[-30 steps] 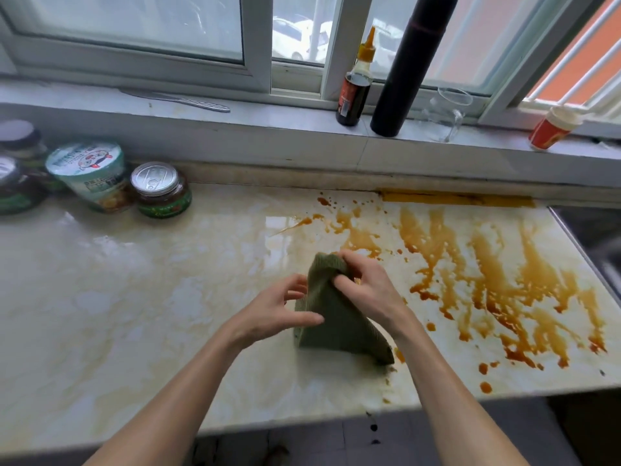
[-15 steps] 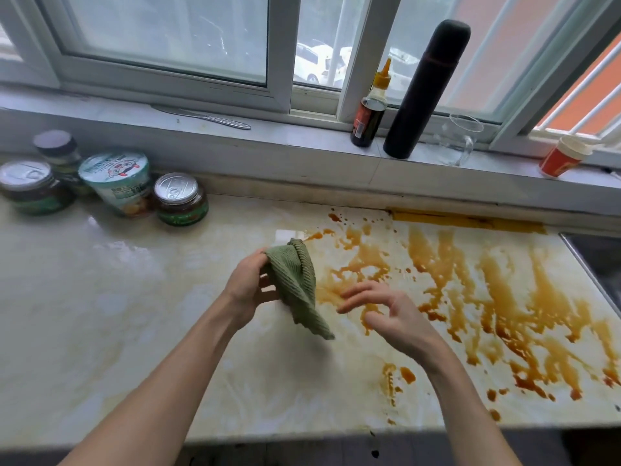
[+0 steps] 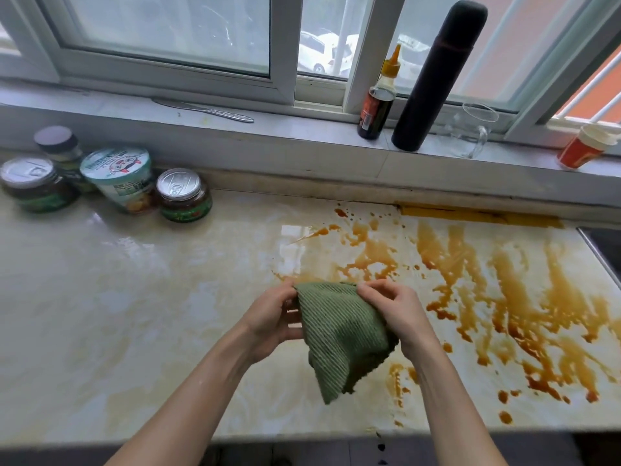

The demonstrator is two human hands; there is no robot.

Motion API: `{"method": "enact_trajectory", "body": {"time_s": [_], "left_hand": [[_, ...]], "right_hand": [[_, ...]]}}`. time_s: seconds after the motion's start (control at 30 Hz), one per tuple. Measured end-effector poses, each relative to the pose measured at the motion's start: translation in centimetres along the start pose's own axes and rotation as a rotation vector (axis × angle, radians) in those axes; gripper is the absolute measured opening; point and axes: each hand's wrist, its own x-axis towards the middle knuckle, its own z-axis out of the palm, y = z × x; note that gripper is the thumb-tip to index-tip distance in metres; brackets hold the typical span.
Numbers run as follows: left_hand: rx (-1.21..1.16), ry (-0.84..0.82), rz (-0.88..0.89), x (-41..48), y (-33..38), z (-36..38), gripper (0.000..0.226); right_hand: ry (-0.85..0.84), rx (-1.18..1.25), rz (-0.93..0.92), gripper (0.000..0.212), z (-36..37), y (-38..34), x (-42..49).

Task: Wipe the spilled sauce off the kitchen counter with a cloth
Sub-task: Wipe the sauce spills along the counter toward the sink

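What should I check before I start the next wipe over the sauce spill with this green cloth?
1. Grip on the cloth: ok. The left hand and right hand both pinch its top edge.
2. Cloth pressed on the counter: not ok. It hangs from the hands and looks lifted.
3. Clean face turned down: cannot tell. The far side is hidden.
4. Surface free of sauce: not ok. Brown streaks cover the right part.
5. Wiping path clear of the jars: ok. They stand at the back left, apart from the spill.
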Motion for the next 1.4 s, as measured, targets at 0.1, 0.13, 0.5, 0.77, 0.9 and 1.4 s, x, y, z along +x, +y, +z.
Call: {"method": "enact_trajectory", "body": {"time_s": [0.1,0.13,0.5,0.77,0.9,1.4], "left_hand": [[0.392,0.232,-0.034,0.7,-3.0,-2.0,0.02],[0.675,0.316,0.017,0.9,-3.8,-3.0,0.014],[1.056,0.648,0.358,1.2,-3.4,-6.5,0.027],[1.052,0.673,0.396,1.1,-4.3,-8.1,0.026],[1.071,0.656,0.415,1.9,-4.4,-7.5,0.027],[1.141,0.683,0.464,1.3,-3.8,-10.1,0.029]], "right_hand": [[0.285,-0.514,-0.041,0.017,1.3,2.3,1.0],[0.382,-0.643,-0.131,0.02,2.3,2.9,1.0],[-0.163,-0.962,-0.734,0.043,13.2,9.8,-0.3],[0.111,-0.974,-0.446,0.056,9.2,10.9,1.1],[-0.009,-0.982,-0.581,0.061,12.7,10.4,-2.3],[0.228,-1.003,-0.432,0.077,10.0,11.4,-4.0]]}}
